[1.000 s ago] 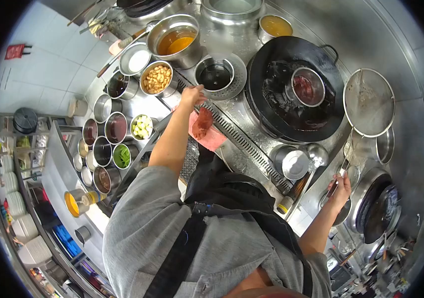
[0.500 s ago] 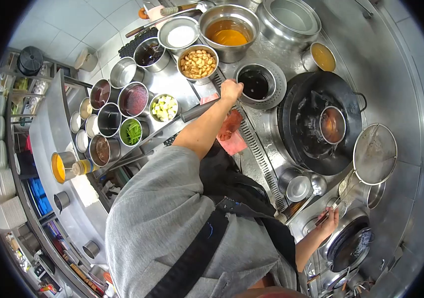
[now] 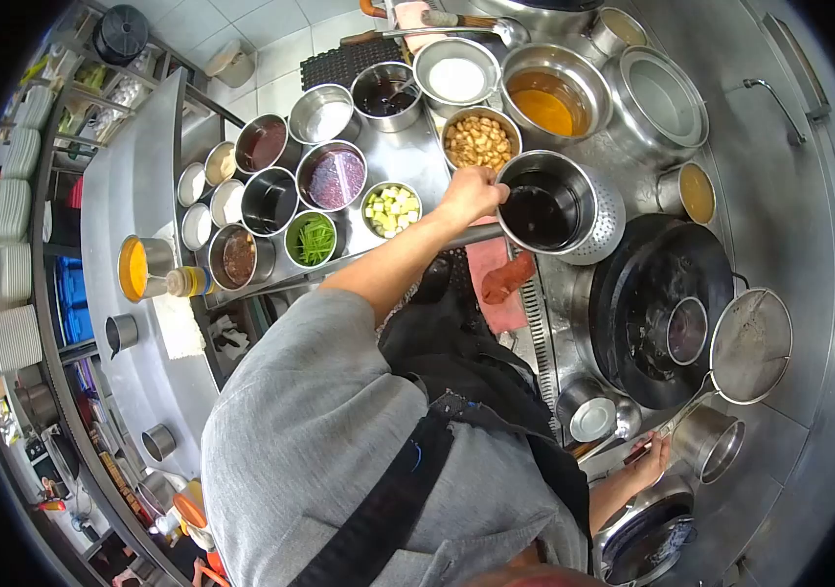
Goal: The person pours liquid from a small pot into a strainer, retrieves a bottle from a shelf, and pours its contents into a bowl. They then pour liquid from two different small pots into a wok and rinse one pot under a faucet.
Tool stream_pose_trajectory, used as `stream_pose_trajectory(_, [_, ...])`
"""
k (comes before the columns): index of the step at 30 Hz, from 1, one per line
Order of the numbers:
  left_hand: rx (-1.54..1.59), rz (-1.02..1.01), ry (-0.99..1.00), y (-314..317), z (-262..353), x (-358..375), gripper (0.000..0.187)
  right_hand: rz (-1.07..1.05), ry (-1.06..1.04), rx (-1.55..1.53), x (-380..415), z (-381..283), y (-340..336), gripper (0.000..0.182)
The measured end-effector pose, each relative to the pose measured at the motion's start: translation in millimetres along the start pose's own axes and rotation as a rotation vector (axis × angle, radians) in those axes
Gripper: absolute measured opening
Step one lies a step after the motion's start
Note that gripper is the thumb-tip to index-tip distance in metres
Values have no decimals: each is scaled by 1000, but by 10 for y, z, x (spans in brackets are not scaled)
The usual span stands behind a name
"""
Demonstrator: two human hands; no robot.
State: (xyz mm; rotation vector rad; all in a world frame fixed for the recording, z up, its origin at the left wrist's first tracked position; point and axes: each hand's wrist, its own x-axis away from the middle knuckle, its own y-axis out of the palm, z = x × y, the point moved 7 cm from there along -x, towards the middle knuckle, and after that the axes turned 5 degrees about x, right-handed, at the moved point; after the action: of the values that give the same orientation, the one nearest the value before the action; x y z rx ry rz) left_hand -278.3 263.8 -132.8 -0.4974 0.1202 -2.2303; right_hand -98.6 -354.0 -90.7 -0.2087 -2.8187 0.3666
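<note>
Left hand (image 3: 471, 193) grips the rim of the strainer pot (image 3: 559, 207), fingers curled over the near edge and clamped on it. The pot appears raised and tilted toward the camera, perforated wall showing on its right side, dark liquid inside. It sits between the nut bowl (image 3: 480, 139) and the wok (image 3: 664, 323), above the red cloth (image 3: 496, 279) on the counter edge.

Right hand (image 3: 648, 460) is low at the right, fingers closed around the handle of the skimmer (image 3: 750, 344). The skimmer's mesh rests at the right rim of the wok. A small ladle bowl (image 3: 686, 331) sits inside the wok.

Wok looks dark, with no food visible in it; contents otherwise hard to tell.

Progress, as judged: pot is in hand and off its seat but not yet over the wok; nothing poured out that the view shows. Skimmer is held at the wok rim, not under the pot. Left to do: whatever handling of the pot and skimmer follows; the wok appears unloaded.

Surroundings: oil pot (image 3: 546, 98) behind the nut bowl, white powder bowl (image 3: 456, 76), greens (image 3: 314, 240) and diced pieces (image 3: 391, 207) among the seasoning tins.
</note>
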Motion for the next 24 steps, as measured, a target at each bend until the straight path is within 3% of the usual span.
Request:
stream_pose_trajectory(9, [-84,123,3,-1272,160,246,23,70,79,-49,-18,87,304,41])
stream_pose_trajectory(13, [-182,245,56,-1719,-53,141,25,66,50,-61,13,52,440,34])
stream_pose_trajectory(16, [-156,246,-22,-1945,-225,44,16,67,38,-82,17,67,478,31])
stream_pose_trajectory(24, [-27,330,-57,-2297,-797,-286,18,106,4,-78,244,-23,630,16])
